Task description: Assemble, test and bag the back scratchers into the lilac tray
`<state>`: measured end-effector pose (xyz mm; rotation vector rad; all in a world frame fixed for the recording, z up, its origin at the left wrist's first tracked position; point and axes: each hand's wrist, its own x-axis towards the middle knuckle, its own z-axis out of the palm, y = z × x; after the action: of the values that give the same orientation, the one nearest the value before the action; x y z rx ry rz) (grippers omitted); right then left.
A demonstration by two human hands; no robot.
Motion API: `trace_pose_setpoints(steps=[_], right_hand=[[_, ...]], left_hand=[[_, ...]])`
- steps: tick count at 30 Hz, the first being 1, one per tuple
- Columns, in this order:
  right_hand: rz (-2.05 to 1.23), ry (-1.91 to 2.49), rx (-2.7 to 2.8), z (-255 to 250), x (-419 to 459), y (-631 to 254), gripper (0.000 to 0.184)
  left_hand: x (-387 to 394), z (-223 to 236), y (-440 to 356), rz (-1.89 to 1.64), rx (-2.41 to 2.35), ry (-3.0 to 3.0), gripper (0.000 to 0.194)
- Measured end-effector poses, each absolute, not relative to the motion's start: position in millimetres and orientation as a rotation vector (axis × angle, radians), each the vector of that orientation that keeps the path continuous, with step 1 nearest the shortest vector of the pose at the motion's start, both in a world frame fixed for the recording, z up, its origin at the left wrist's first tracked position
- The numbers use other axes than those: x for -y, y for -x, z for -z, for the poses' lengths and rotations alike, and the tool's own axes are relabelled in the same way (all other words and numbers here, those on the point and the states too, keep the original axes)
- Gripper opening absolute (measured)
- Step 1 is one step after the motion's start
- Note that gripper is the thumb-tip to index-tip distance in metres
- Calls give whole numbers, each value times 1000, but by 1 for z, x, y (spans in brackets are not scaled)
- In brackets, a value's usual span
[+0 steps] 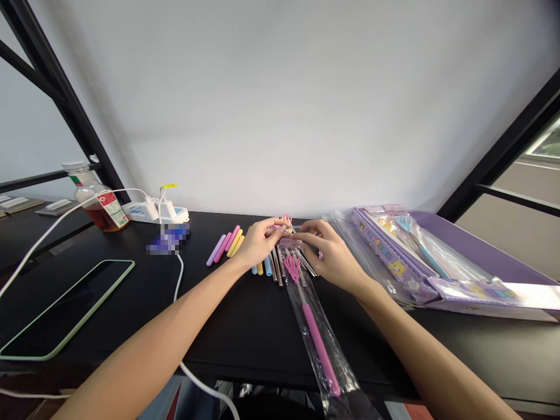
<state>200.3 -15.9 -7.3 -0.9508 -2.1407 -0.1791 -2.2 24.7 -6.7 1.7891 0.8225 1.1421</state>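
A white wall (280, 105) stands behind a black desk (245, 344), with black metal shelf framing (56, 99) at both sides. I log the desk's contents from left to right.

Item: a tablet (65, 309) with a pale green edge, lying flat, its screen dark.
Item: a glass bottle (98, 204) of amber liquid, labelled, lid on.
Item: a white power strip (155, 211) with plugs in it and a white cable (178, 286) running over the desk edge.
Item: a small blue object (168, 239), blurred, which I cannot identify.
Item: a row of pink and yellow sticks (228, 244), lying side by side, just left of the left hand.
Item: a purple box (476, 245) at the right, holding wrapped goods in clear plastic.

At centre: a pink hand-shaped scratcher (292, 268) in a clear plastic sleeve (324, 344) lies on the desk, its long pink handle pointing toward me. Blue, yellow and metallic sticks (273, 267) lie beside it, partly under the hands.

My left hand (260, 242) and right hand (330, 256) are both curved, fingers extended, and meet over a small clear packet (289, 242) at the scratcher's head end. A pink tip (286, 220) shows past the fingers. I cannot tell whether either hand has a firm grip.
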Motion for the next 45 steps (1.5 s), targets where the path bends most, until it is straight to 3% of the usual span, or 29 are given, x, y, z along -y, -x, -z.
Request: trace_pose_setpoints(steps=[4,8,15,18,21,26,36,42,45], right_hand=[[170,1011,2200,10,18,-197,47],[191,1038,2237,10,18,-197,48],[63,1098,2123,4,16,-203,18],[46,1158,2039,2,15,-207,11],[44,1187,2015,0,15,-209,11],[22,1192,2035,0,14,-209,14],[0,1187,2029,-3,17,-209,16],[-33,1184,2014,-4,16,-207,16],[-233,1209,1968,-7,19,-206,19]], left_hand=[[-27,9,3,-1186,-913,-1848,30],[-29,11,5,-1202,-954,-1846,32],[-25,5,3,-1144,-860,-1846,39],[-25,7,4,-1122,-873,-1878,26],[-25,11,6,-1072,-891,-1916,47],[-23,10,9,-999,-904,-2066,49],[-19,4,9,-833,-850,-2147,91],[-19,2,8,-1017,-856,-2127,88],[-21,-1,9,-1132,-832,-1936,89]])
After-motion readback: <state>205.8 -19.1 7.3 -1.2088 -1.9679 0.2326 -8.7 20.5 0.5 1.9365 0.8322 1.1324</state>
